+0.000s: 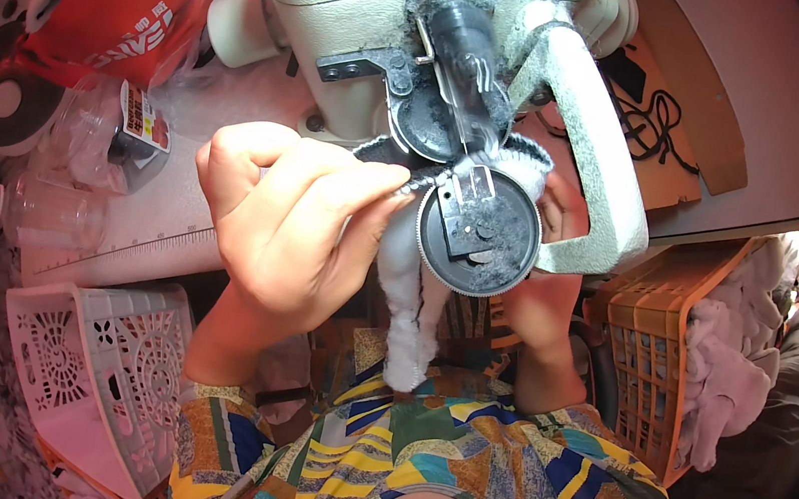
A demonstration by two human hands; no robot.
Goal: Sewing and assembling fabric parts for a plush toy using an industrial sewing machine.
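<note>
A pale sewing machine [351,1], coated with lint around its working parts, stands in front of me. At its front is a round toothed disc [511,249] with a small black plate and metal wire guide. A fluffy white knit piece [402,321] with a dark-striped edge runs behind the disc and hangs toward my lap. My left hand [297,221] is closed, pinching the striped edge between thumb and fingertips just left of the disc. My right hand [556,210] is behind the disc and the machine's curved arm, fingers curled against the white knit; its fingertips are partly hidden.
A white plastic basket [118,354] stands lower left; an orange basket [646,333] heaped with white knit pieces [728,363] stands at right. On the table's left are a red bag [144,4], a clear bottle [56,214] and a ruler strip [152,247]. A black cord [658,127] lies on cardboard.
</note>
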